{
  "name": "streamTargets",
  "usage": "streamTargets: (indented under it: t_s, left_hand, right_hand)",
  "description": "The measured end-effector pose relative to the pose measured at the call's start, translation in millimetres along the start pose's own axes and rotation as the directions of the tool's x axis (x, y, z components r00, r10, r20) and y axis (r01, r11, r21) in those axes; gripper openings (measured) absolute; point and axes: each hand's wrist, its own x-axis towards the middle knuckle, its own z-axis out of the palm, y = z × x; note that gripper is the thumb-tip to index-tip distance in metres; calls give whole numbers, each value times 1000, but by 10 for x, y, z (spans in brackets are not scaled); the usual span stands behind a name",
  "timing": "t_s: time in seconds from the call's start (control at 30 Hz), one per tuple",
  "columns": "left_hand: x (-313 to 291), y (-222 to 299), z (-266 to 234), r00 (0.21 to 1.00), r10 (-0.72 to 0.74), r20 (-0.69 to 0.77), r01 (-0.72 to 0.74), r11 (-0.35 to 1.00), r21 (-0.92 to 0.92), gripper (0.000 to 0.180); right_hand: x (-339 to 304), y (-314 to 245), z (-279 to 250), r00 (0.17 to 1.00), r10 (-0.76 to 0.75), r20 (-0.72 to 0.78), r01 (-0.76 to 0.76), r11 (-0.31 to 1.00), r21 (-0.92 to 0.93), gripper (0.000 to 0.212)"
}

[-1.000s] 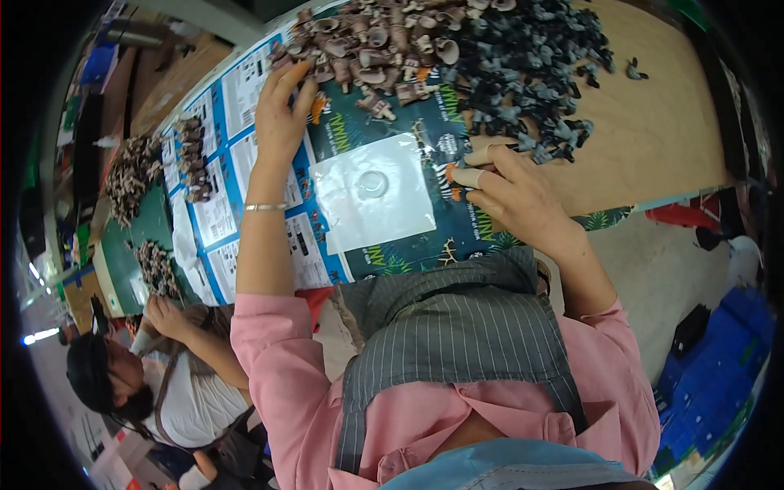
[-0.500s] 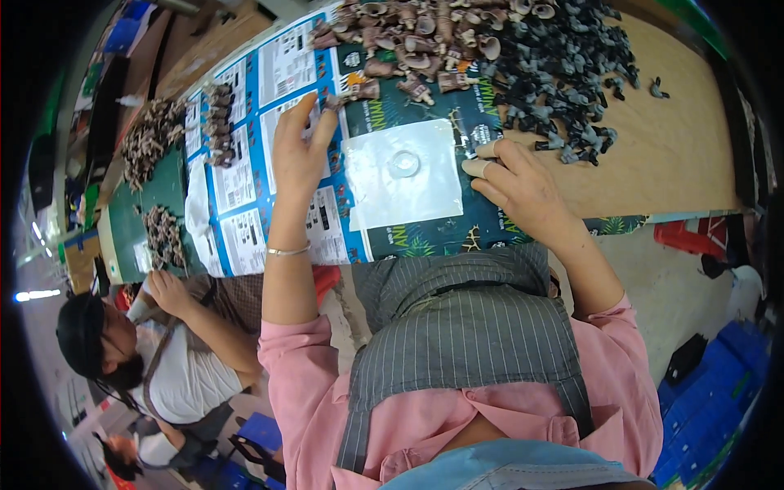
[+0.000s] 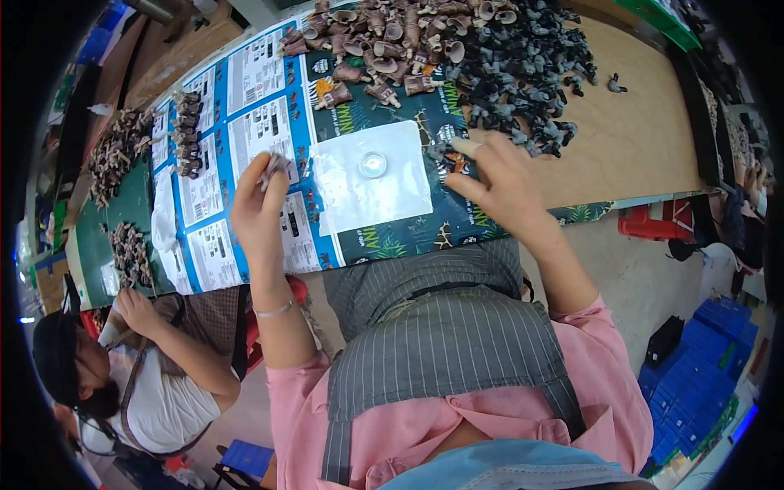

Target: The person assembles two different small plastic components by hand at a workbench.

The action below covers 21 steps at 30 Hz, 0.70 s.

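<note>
Piece [image 3: 276, 166], brownish, clamped at fingertips of left hand [image 3: 256, 211], right hand [image 3: 508, 181] near grey-black pieces [image 3: 508, 79], grip unclear

A small brownish-mauve piece [image 3: 277, 167] with paler patches sits pinched between the thumb and forefinger of the left hand [image 3: 257, 208] — raised over the blue-and-white printed sheet [image 3: 257, 135], tilted, its lower part hidden by the fingers. A second piece, a dark grey-and-black one [image 3: 439, 153], shows at the fingertips of the right hand [image 3: 508, 181], over the dark green printing [image 3: 392, 224]. Only a bit of it pokes out beyond the fingers — its full shape, and whether it is gripped or merely touched, cannot be told.
</note>
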Motion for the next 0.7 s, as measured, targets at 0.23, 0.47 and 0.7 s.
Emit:
streamTargets:
  t_s: [0.23,0.47,0.7]
  left_hand:
    - [-451,-81,54,996,-69,-47,57,971,-233,42]
    - [-460,-108,65,996,-70,-47,55,965,-258,43]
    - [-457,-86,107,996,-29,-90,6,969,-245,38]
  right_hand:
    - [102,7,147,997,-41,-67,42,999,12,28]
    - [165,-52,211,990,118,75,-122,992,45,19]
    - [181,-78,213,981,152,119,-177,952,250,19]
